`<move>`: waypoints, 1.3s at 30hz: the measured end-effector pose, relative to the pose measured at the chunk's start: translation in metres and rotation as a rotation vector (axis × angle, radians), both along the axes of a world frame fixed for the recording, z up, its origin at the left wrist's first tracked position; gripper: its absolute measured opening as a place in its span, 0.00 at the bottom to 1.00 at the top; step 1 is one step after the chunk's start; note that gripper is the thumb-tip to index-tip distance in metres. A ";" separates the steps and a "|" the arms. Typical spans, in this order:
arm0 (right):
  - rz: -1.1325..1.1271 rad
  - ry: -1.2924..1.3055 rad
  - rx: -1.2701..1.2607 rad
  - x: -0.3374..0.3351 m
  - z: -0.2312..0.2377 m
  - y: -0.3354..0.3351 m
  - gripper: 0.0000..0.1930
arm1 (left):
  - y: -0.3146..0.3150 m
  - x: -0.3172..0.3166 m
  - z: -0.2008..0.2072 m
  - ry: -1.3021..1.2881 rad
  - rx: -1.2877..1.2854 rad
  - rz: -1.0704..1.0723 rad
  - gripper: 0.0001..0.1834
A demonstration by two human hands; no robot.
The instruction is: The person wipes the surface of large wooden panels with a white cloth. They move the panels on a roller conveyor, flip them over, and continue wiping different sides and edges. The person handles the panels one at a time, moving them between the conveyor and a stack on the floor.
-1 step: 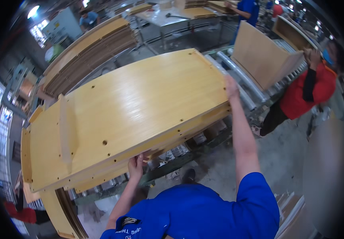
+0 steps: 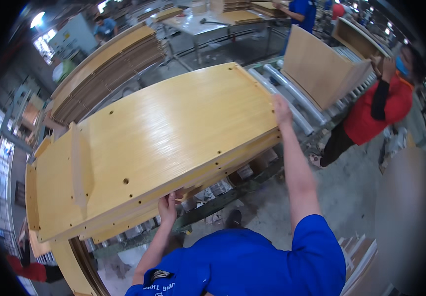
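The large yellow wooden panel (image 2: 163, 138) lies flat across the roller conveyor (image 2: 292, 98), its long front edge toward the person and a narrow upright rib (image 2: 80, 170) fixed across it near its left end. The left hand (image 2: 169, 206) is curled under the panel's front edge about midway along, fingers wrapped beneath and thumb against the edge. The right hand (image 2: 281, 109) rests on the panel's right end near its far corner, palm down and fingers closed over the rim. The panel looks stiff and heavy, a wide board with a second layer showing under the front edge, so it likely will not sag but will swing hard if tipped. Its lacquered top looks slick; the edges and the underside give the surer hold, with the hands spread wide as they are. Beyond the panel's right end a person in a red shirt (image 2: 378, 113) handles a tilted brown board (image 2: 321, 69)
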State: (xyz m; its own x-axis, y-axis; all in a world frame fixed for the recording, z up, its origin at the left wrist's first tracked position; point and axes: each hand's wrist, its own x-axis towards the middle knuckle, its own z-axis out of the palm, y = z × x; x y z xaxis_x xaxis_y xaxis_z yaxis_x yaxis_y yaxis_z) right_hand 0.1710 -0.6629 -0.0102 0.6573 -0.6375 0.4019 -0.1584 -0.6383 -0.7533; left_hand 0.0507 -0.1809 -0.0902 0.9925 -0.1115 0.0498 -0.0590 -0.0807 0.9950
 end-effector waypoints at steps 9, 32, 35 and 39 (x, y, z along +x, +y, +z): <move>0.034 0.125 0.020 -0.033 -0.002 0.096 0.31 | 0.026 -0.012 -0.014 -0.161 0.081 0.071 0.17; 1.079 -0.015 0.896 0.018 -0.013 0.033 0.32 | 0.067 0.039 0.050 -0.301 -0.938 1.321 0.30; 1.094 -0.049 0.959 0.032 -0.018 0.061 0.36 | 0.070 0.037 0.039 -0.374 -0.783 1.409 0.28; 1.226 0.001 0.984 0.024 -0.019 0.076 0.36 | 0.056 0.038 0.039 -0.352 -0.723 1.513 0.27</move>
